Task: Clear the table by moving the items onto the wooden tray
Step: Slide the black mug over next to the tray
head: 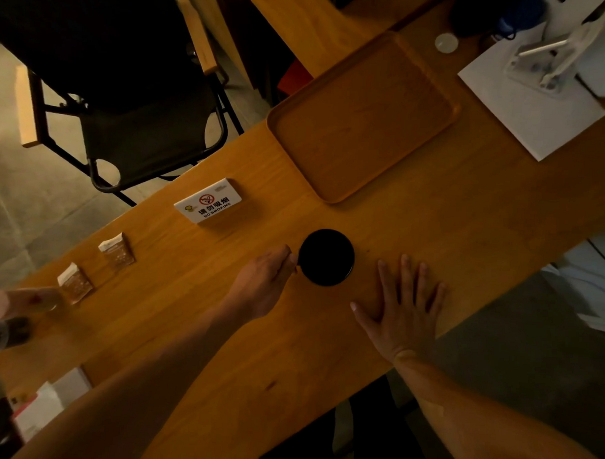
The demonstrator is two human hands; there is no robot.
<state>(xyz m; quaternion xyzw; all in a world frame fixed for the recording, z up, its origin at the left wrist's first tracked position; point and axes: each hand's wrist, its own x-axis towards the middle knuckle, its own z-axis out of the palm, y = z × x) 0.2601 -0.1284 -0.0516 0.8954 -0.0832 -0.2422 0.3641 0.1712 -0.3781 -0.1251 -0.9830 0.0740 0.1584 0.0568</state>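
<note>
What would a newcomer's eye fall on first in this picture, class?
Probably the black mug at the table's centre, its handle gripped by the left hand, while the right hand lies flat on the wood beside it. Next, the empty wooden tray beyond the mug, and the white no-smoking sign to its left.

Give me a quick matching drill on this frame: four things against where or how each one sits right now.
Things:
1. round black cup
2. rectangular wooden tray
3. white no-smoking sign
4. right hand

States:
A. lying flat, fingers spread on the table
B. bare, nothing on it
C. gripped at its side by the left hand
D. near the table's far edge, by the black chair

Pairs: 1-C, 2-B, 3-D, 4-A
</note>
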